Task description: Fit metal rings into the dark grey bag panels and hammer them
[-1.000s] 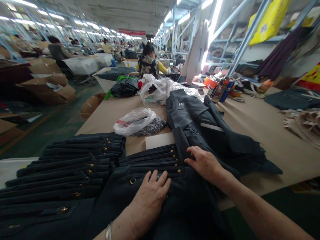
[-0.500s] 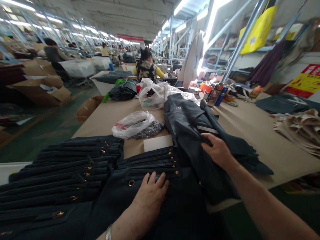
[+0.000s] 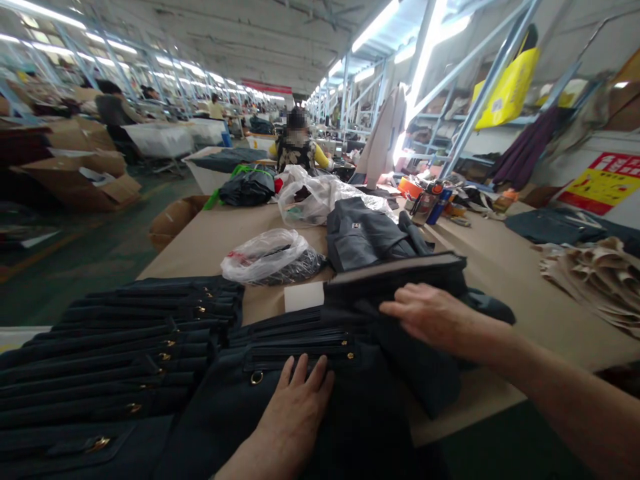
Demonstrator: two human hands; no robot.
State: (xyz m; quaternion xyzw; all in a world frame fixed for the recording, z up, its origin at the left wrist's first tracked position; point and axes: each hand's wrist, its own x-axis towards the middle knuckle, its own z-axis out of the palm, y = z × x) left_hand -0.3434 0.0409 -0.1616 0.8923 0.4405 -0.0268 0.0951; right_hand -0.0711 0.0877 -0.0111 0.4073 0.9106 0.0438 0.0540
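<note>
My left hand [image 3: 299, 408] lies flat with fingers spread on a dark navy fabric panel [image 3: 220, 407], just below its zipper with a gold pull and near a gold ring. More zippered panels are layered behind it. My right hand [image 3: 433, 319] is closed on a dark fabric piece [image 3: 415, 270] whose far edge stands raised and shows a lighter band. Its fingertips are partly hidden against the cloth. To the left spreads an overlapping stack of dark zippered panels [image 3: 135, 333]. Beyond the right hand lies a dark smooth fabric piece with a small label [image 3: 356, 225].
On the brown-covered table [image 3: 185, 248] sit a clear plastic bag [image 3: 270, 257], a white card [image 3: 304, 296] and another plastic bag [image 3: 310, 200]. Bottles [image 3: 439, 205] stand farther back; beige fabric pieces [image 3: 595, 280] lie right. A person [image 3: 297, 147] sits beyond the table.
My right hand has shifted slightly left and down, and the dark fabric with it has been turned so its lighter edge shows. My left hand stays on the panel.
</note>
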